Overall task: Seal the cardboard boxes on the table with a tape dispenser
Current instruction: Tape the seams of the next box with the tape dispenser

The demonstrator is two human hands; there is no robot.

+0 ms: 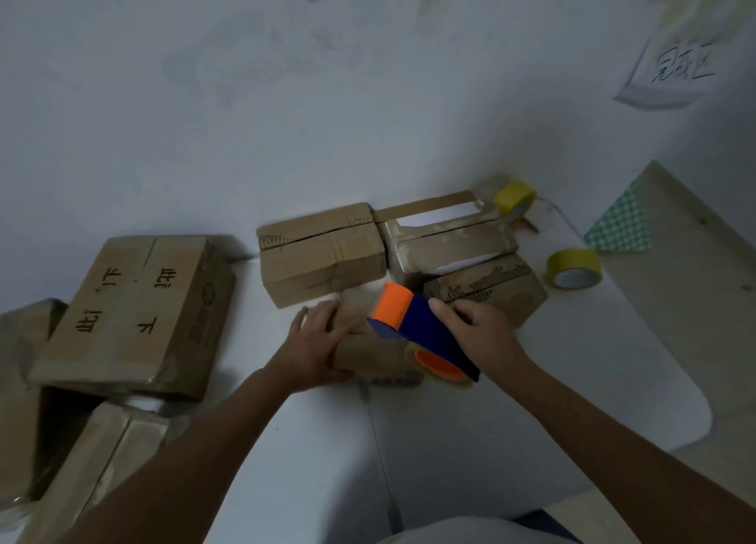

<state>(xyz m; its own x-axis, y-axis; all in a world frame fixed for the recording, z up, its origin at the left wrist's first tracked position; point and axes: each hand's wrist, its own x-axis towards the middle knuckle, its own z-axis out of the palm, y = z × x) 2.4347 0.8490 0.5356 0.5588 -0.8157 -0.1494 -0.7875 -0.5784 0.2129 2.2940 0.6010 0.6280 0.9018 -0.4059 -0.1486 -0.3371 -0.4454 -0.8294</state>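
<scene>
Right hand (482,330) gripping tape dispenser (421,330) (blue, orange), left hand (315,347) flat on box (372,355)

Tape dispenser (421,330), centre: dark blue body, orange roller and orange core. Cardboard boxes (323,253), centre and left: plain brown, the large left box (135,318) with black characters. Two tape rolls (574,268), right: yellow. Cloth (619,224), far right: green-and-white check.

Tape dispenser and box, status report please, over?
Right hand grips dispenser over small box. Left hand steadies the box. Other boxes close behind, none in the way.
</scene>
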